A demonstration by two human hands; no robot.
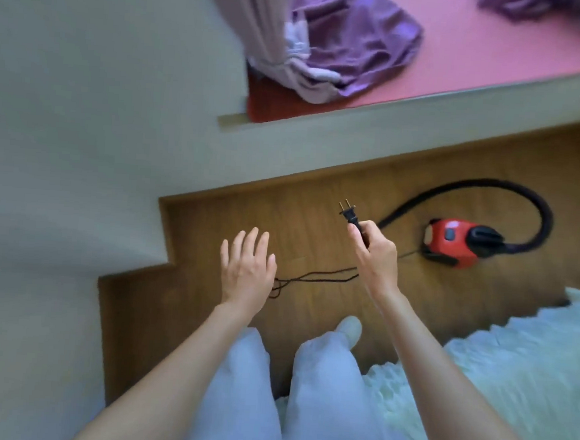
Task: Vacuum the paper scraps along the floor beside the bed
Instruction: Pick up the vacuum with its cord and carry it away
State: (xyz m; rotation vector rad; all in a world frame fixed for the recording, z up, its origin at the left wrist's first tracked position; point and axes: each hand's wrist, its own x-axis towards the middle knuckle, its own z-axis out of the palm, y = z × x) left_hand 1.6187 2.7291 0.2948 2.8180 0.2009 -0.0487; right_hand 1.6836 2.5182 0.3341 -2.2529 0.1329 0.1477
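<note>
Right hand [377,251]: closed round the body of a black two-prong plug [350,214], prongs pointing up and away from the person, held above the floor. Thumb and forefinger pinch the plug just below the prongs.

Left hand [247,268]: empty, palm down, fingers spread and extended, hovering over the floor w/ nothing in its grip.

Power cord [315,276]: thin, dark, lies slack on the wood floor [318,194] between the two hands; one end loops near the left hand, the rest runs right toward the vacuum. Partly hidden behind the right wrist.

Vacuum [451,243]: small red canister w/ black top fitting, sits on the floor to the right of the right hand, near the rug. Black hose [510,187] arcs from its top, up and round to the left, coming back down to the floor just beside the plug hand.

Rug [511,366]: white, shaggy, lower right, beside the person's legs.

Legs: pale blue trousers [325,387], one light-coloured shoe [349,327] visible, standing on the wood floor.

Bed [499,55]: pink sheet, upper right, w/ crumpled purple blanket [349,42] on it. Pale wall [67,101] at left.

Paper scraps: cannot tell; frame is motion-blurred.
</note>
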